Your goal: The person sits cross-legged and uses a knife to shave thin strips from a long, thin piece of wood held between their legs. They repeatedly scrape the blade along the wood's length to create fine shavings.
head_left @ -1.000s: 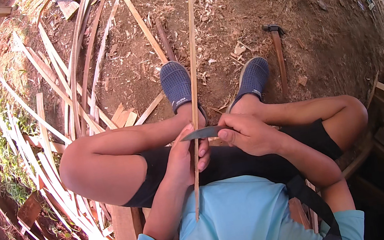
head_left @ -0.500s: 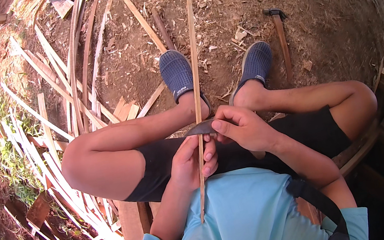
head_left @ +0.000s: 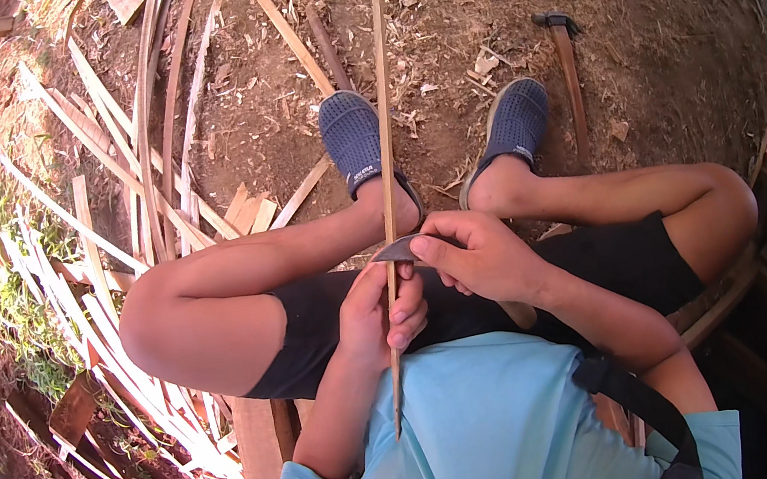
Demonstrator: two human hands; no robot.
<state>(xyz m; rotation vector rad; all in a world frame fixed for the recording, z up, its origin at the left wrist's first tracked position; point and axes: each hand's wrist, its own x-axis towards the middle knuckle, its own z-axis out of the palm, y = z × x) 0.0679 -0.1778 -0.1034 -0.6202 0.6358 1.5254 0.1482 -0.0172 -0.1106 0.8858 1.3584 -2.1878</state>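
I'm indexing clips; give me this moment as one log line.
left hand: grips wooden strip | right hand: holds knife across strip | ground: hammer to right of right shoe

Grey blade (head_left: 398, 250): less of it shows than a second ago, the tip now projecting only a little past the left edge of the wooden strip (head_left: 381, 67) and overlapping less of the left hand (head_left: 367, 311). Right hand (head_left: 489, 260): now closer to the strip. Hammer (head_left: 572, 86) and blue shoes (head_left: 350, 138): slightly higher in view.
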